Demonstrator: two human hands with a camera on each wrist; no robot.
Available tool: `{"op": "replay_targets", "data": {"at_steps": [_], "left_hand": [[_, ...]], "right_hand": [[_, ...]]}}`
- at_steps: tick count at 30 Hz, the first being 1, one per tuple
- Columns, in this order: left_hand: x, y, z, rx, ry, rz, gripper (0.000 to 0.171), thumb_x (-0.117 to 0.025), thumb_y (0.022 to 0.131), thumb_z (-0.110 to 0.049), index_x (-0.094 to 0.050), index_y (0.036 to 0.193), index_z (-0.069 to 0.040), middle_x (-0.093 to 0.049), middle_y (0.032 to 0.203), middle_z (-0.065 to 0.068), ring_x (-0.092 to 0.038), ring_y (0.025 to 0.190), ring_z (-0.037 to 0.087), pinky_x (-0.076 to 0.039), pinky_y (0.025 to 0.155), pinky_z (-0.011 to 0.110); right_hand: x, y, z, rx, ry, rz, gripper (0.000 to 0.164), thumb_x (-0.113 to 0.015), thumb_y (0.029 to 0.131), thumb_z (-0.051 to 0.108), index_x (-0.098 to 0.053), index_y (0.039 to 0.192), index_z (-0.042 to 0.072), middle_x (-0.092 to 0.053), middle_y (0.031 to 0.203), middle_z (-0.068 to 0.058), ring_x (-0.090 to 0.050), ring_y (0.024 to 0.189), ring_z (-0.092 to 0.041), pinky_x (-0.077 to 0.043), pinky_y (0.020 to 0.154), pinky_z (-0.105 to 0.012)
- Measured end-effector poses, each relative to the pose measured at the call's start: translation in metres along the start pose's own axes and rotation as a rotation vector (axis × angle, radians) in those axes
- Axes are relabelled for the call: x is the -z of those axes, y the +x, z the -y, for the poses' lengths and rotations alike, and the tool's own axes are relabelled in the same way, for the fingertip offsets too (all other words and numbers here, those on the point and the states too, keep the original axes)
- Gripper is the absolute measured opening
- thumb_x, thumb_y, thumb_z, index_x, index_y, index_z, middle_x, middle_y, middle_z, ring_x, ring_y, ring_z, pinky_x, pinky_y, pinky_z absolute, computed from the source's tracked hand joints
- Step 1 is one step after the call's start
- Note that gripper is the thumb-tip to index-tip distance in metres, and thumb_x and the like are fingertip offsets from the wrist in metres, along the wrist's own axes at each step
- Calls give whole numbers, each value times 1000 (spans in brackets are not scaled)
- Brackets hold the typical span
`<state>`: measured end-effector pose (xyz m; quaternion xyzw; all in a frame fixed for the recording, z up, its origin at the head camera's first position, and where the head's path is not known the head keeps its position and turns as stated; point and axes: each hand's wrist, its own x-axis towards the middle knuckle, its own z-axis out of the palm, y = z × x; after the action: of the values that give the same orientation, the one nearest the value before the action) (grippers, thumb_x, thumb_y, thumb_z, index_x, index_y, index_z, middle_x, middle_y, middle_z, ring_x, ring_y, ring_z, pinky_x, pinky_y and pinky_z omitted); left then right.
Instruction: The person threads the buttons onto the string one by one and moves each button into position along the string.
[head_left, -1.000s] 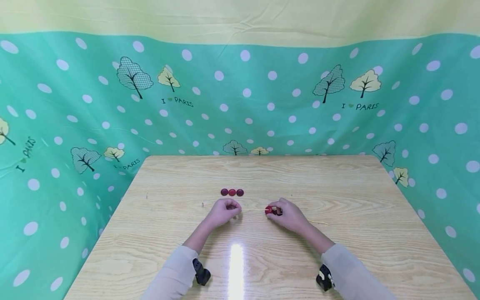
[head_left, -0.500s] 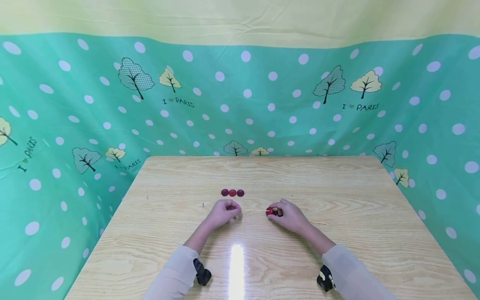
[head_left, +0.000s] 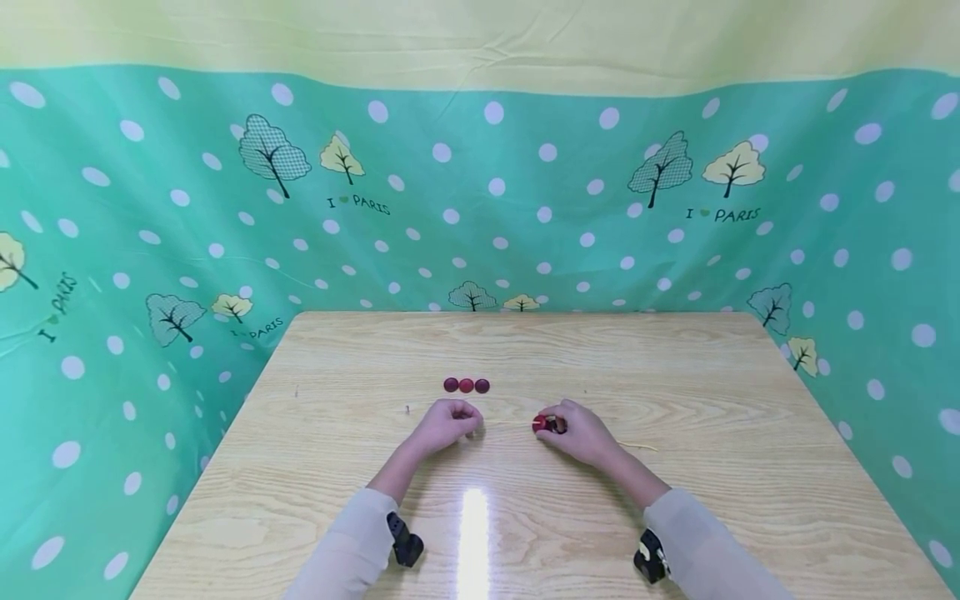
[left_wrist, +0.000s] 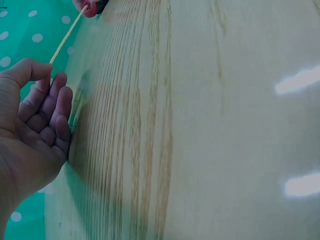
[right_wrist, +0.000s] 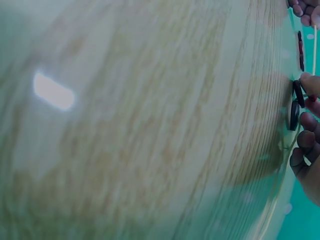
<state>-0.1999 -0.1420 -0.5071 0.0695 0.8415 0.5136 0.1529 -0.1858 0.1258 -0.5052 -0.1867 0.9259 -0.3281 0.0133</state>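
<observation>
A yellow string [left_wrist: 67, 39] runs between the two hands, a little over the table. My left hand [head_left: 444, 425] pinches one end between thumb and index finger, the other fingers loosely curled. On the right, my right hand [head_left: 583, 433] grips a round red bead [head_left: 539, 423] with the string at it. Dark round beads [right_wrist: 294, 115] hang beside that bead, partly hidden by the fingers. The string's tail [head_left: 637, 446] comes out on the far side of the right hand and lies toward the right.
Behind the left hand, a dark purple disc [head_left: 451, 384], a red disc [head_left: 467, 386] and another dark disc [head_left: 482, 386] lie in a row. The wooden table [head_left: 360, 358] meets a green dotted curtain [head_left: 420, 192] at the back and sides.
</observation>
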Motion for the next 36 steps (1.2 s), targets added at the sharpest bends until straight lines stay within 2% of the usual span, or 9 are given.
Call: {"op": "replay_targets", "data": {"at_steps": [10,16,24,30,36], "left_hand": [[1,0,-2,2,-1,5,17,-65,84,-21,-69,95,-8,-68,79,4,-62,69,13,-47,60,26],[0,1,-3,5,-7,0,17,-65,84,-20,-69,95,-8,-68,77,3,-62,68,12,-47,60,25],[1,-2,-5,1,-6,0,16,-65,84,-19,-69,93,-7,-68,76,3,-62,67,13,-45,59,26],[0,-3,-6,21,-6,-1,15,-65,83,-19,-69,93,-8,-68,78,5,-62,68,14,-46,60,26],[-1,-3,-7,25,-14,-10,14,-64,84,-18,-69,91,-7,-68,77,5,-62,67,14,-46,59,26]], "right_hand": [[3,-1,-1,-18,-17,28,34,-73,80,30,-69,108,11,-46,71,4,-39,61,-8,-32,53,-20],[3,-2,-2,26,-11,-9,35,-73,80,30,-69,105,7,-45,70,3,-38,61,-8,-31,52,-22],[6,0,0,-42,-15,54,34,-73,80,30,-69,108,12,-46,73,2,-39,63,-10,-32,54,-22],[7,-1,-1,-50,-18,74,36,-72,81,32,-68,111,13,-46,74,3,-39,63,-10,-31,54,-22],[8,0,-1,-43,-12,60,40,-71,82,34,-66,115,11,-44,71,3,-37,61,-10,-29,52,-22]]}}
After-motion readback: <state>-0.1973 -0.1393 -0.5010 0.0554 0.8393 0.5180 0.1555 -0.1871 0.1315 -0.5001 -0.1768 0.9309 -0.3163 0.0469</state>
